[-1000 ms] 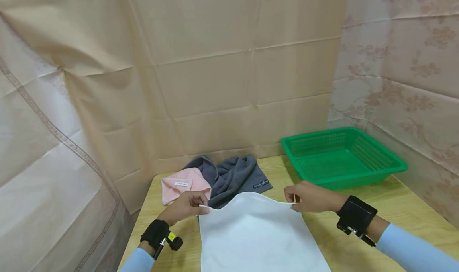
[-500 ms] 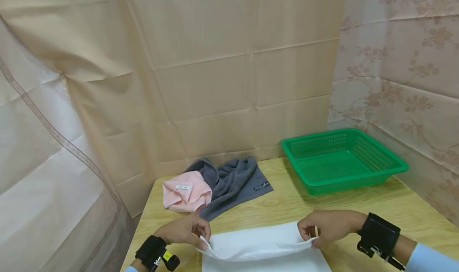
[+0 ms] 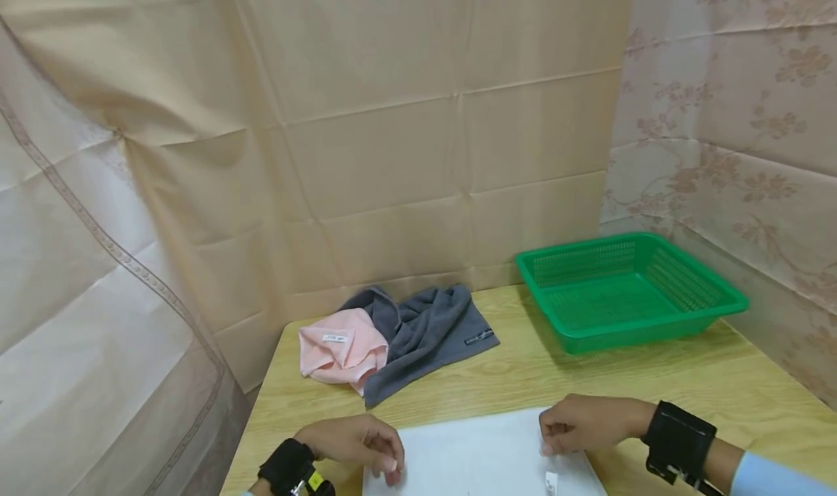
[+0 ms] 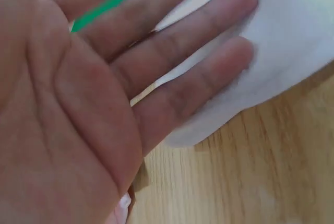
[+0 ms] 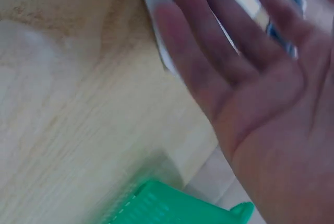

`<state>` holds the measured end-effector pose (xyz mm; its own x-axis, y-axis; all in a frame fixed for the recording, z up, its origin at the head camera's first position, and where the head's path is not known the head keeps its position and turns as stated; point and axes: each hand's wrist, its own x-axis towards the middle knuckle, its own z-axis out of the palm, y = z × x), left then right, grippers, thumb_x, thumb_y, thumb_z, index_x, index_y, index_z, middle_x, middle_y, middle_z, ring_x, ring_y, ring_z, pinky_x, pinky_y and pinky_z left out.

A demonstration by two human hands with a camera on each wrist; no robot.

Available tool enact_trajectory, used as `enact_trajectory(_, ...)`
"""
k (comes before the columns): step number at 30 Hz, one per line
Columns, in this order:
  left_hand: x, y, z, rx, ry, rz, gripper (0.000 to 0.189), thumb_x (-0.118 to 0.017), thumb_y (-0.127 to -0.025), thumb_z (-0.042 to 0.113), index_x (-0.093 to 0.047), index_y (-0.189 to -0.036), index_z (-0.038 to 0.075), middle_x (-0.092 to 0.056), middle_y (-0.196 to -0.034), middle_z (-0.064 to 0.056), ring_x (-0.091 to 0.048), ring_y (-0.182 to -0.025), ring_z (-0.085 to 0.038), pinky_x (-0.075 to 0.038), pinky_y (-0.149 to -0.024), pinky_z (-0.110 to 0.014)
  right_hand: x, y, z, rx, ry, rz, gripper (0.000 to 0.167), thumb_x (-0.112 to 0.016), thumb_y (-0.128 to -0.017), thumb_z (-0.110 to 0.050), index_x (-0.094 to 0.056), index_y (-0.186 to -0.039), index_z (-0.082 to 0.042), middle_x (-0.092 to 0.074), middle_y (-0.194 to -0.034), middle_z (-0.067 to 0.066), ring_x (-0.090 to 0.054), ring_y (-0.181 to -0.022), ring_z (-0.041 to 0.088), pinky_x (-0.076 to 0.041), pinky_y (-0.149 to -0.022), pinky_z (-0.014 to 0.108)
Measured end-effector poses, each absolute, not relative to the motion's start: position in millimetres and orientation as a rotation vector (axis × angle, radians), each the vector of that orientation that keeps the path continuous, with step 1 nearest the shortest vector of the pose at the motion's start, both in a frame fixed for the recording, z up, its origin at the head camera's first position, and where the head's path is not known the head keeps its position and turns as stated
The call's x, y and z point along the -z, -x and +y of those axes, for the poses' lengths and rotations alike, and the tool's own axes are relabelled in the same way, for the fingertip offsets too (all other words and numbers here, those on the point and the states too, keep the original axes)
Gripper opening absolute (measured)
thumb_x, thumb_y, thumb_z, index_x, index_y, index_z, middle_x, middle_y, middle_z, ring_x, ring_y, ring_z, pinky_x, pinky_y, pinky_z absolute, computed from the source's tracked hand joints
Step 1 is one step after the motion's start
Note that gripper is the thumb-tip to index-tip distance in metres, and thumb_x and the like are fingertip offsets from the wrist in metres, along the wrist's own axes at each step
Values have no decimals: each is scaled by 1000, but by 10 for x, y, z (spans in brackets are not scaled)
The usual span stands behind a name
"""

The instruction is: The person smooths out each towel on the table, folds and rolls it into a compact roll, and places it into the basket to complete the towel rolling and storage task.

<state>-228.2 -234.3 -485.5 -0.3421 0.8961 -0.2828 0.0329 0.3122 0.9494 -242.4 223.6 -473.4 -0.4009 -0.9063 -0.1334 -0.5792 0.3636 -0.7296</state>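
Note:
A white cloth [image 3: 474, 445] lies on the table at the lower middle of the head view, a small white label [image 3: 551, 484] at its right side. My left hand [image 3: 360, 444] is at its left edge, thumb and forefinger tips close together. In the left wrist view the fingers [image 4: 172, 51] extend over the white cloth [image 4: 292, 41]. At the right edge is my right hand [image 3: 578, 425], bent at the knuckles in the head view. The right wrist view shows its fingers [image 5: 209, 41] stretched out, tips overlapping the cloth. Neither hand shows cloth gripped.
Behind the cloth, a crumpled pink cloth [image 3: 343, 347] lies against a dark grey one [image 3: 425, 336] on the wooden table [image 3: 497, 380]. A green plastic basket [image 3: 631, 293] stands at the back right. Curtains [image 3: 392, 133] hang behind the table and along both sides.
Both hands have brought the cloth's raised far edge down toward the body, folding it over, and let go. The label has come into view; the pink and grey cloths and basket stay put.

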Motion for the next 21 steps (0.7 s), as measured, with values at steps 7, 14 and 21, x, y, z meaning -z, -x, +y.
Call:
enact_trajectory(7, 4932, 2412, -2290, -1078, -867, 2105, 18, -74, -97, 19, -70, -109, 6, -72, -94, 0, -69, -83, -9, -56, -72, -26, 4862, 2572, 2059, 622, 1206, 2555, 16, -74, -97, -27, -68, -105, -15, -53, -85, -10, -48, -72, 2, -46, -66, 25)
enact_trajectory(14, 4959, 2564, -2267, -874, -863, 2545, 34, -84, -87, 34, -69, -110, 14, -64, -103, 2, -60, -92, -12, -52, -80, -26, 4942, 2927, 1869, 309, 1149, 2848, 36, -79, -92, -24, -67, -115, 1, -61, -112, 16, -63, -104, 35, -53, -91, 47)
enact_trajectory(21, 4979, 2463, -2248, -581, -956, 2633, 56, -92, -67, 55, -61, -101, 24, -43, -117, 5, -43, -110, -15, -41, -95, -32, 4933, 3061, 1864, 442, 1227, 2780, 24, -75, -95, -24, -61, -107, -9, -63, -110, 8, -62, -95, 24, -53, -85, 41)
